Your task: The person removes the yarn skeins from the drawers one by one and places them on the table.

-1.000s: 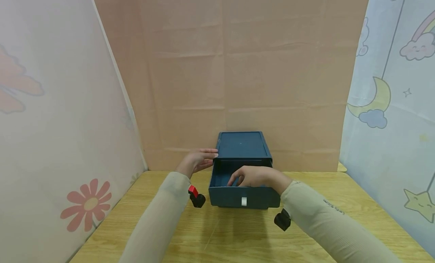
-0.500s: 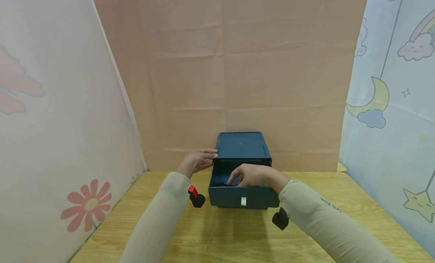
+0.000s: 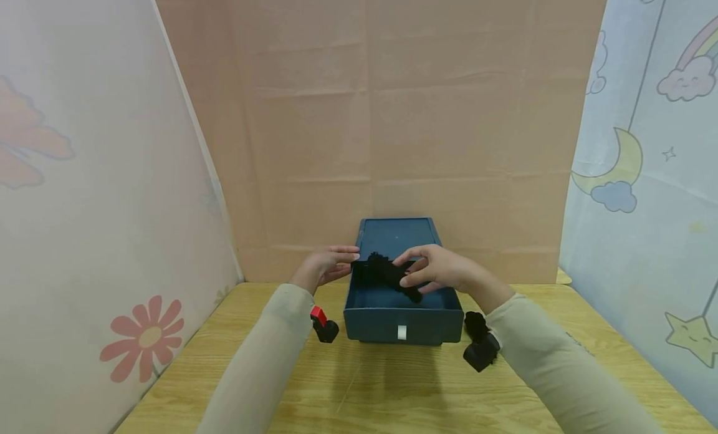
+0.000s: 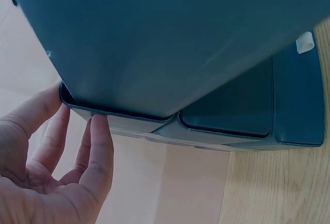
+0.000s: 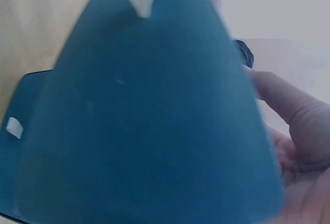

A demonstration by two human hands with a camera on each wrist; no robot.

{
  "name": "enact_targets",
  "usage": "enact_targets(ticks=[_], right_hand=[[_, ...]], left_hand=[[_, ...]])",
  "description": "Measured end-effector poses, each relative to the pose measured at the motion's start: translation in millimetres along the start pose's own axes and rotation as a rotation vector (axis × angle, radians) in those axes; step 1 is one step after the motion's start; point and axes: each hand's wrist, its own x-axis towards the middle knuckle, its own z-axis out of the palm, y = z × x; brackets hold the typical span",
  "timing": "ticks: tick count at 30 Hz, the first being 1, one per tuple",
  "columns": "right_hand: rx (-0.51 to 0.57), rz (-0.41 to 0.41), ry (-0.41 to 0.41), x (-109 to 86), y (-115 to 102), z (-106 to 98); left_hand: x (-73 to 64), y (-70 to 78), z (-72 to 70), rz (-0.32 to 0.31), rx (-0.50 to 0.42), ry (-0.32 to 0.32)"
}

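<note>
A dark blue drawer cabinet stands at the middle back, its upper drawer pulled out. My left hand touches the cabinet's left front edge with extended fingers; in the left wrist view those fingers meet the rim beside the drawer. Above the open drawer, my right hand pinches a black, fuzzy-ended soft bundle between thumb and fingers. The bundle slants down to the right. Its exact kind cannot be made out. In the right wrist view, the drawer front hides much of the right hand.
A lower drawer with a white tab sits shut below. The cabinet rests on a wooden table. A tan backdrop rises close behind, with patterned panels on the left and right.
My right hand has risen from inside the drawer and brought the black bundle up into sight. My left hand stays at the cabinet edge, and the drawer has not moved.
</note>
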Motion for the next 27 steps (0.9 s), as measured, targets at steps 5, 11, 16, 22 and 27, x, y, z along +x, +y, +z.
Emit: enact_targets(ticks=[5,11,16,22,27], right_hand=[[0.041,-0.018,0.103,-6.6,-0.1,-15.8],[0.113,-0.041,0.197,-17.7,5.3,-34.4],[0.172,-0.055,0.255,-30.6,17.5,-49.4],[0.271,-0.032,0.330,-47.9,40.6,-66.2],[0.309,0.022,0.384,-56.7,71.4,-77.9]], left_hand=[[4.6,1.8,1.8,-0.011,-0.023,-0.006],[6.4,1.8,2.4,-0.018,-0.024,0.004],[7.9,2.7,2.4,-0.019,-0.028,0.000],[8.0,2.8,3.0,-0.015,-0.005,0.006],[8.1,2.8,2.2,-0.014,-0.008,0.006]])
